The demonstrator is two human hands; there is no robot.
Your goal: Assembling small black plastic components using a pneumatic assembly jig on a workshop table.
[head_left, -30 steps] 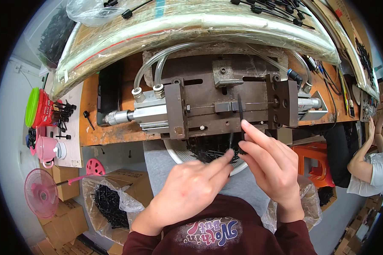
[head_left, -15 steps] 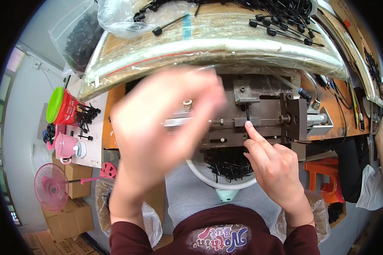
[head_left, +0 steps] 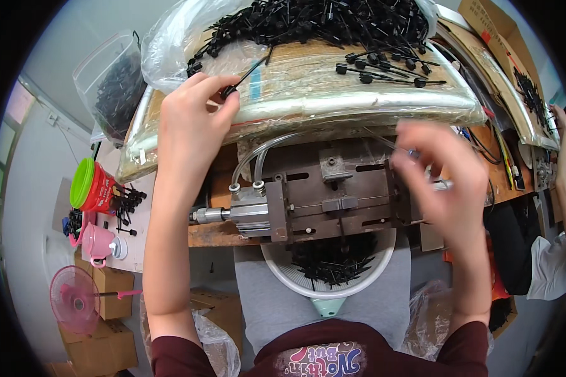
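Note:
My left hand [head_left: 195, 119] is raised at the front edge of the plastic-wrapped board, thumb and fingertips closed on a black thin-stemmed part with a knobbed head [head_left: 229, 92]. The part's stem points up and to the right. My right hand [head_left: 443, 173], smeared by motion, hovers over the right end of a dark metal fixture [head_left: 308, 169]; whether its fingers hold anything is unclear. In the fixture's middle sits a small grey clamping block [head_left: 339, 204]. A dark stem [head_left: 341, 227] extends from it toward a white basket [head_left: 271, 270] of black parts.
A heap of black parts [head_left: 314, 25] lies on the wrapped board [head_left: 295, 75]. At the fixture's left is an air cylinder [head_left: 249, 212] with clear hoses. A red bucket [head_left: 97, 191], pink cup [head_left: 97, 242] and pink fan [head_left: 75, 298] are at left. Another person's arm [head_left: 563, 169] shows far right.
My left hand has moved from over the fixture up to the board and pinches a black part. My right hand has left the clamping block, moving up and right. The view has shifted.

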